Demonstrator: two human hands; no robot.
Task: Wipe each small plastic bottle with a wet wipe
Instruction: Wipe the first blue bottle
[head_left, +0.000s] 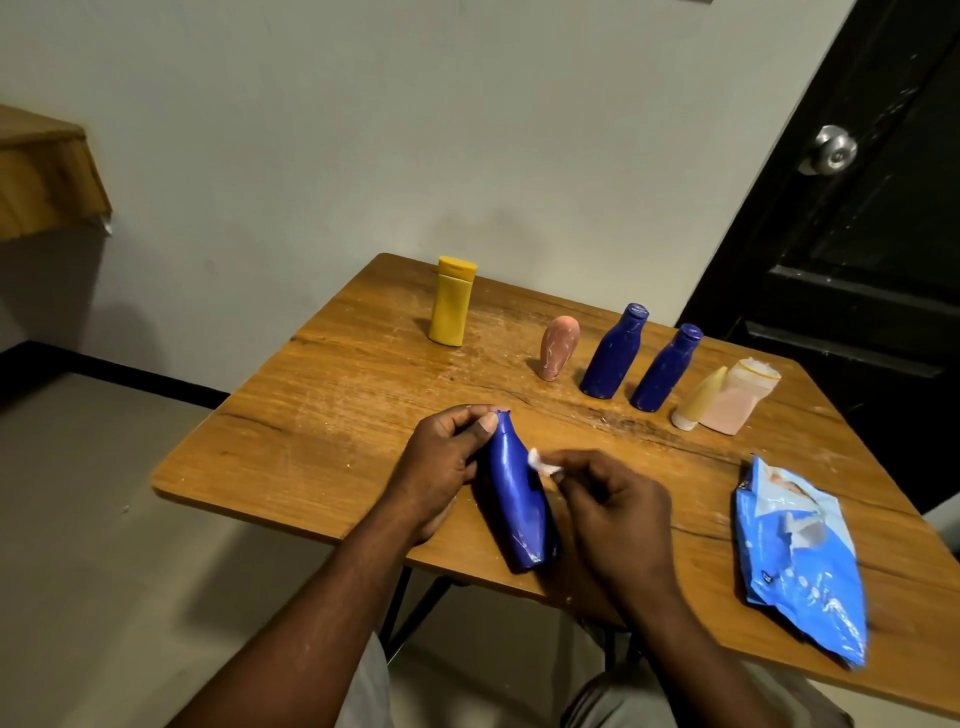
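My left hand (447, 462) grips the neck of a dark blue bottle (517, 504), held tilted above the near table edge, cap end away from me. My right hand (613, 514) pinches a small white wet wipe (543, 461) against the bottle's right side. Farther back on the wooden table (322, 415) stand a yellow bottle (451, 301), a pink bottle (558, 347), two more blue bottles (613, 353) (665, 369), a cream tube (698, 399) and a pale pink bottle (737, 397).
A blue wet-wipe pack (800, 556) lies on the table at the right. A black door (857, 249) with a metal knob (831, 150) stands behind the table's right side. A wooden shelf (47, 171) juts from the wall at left.
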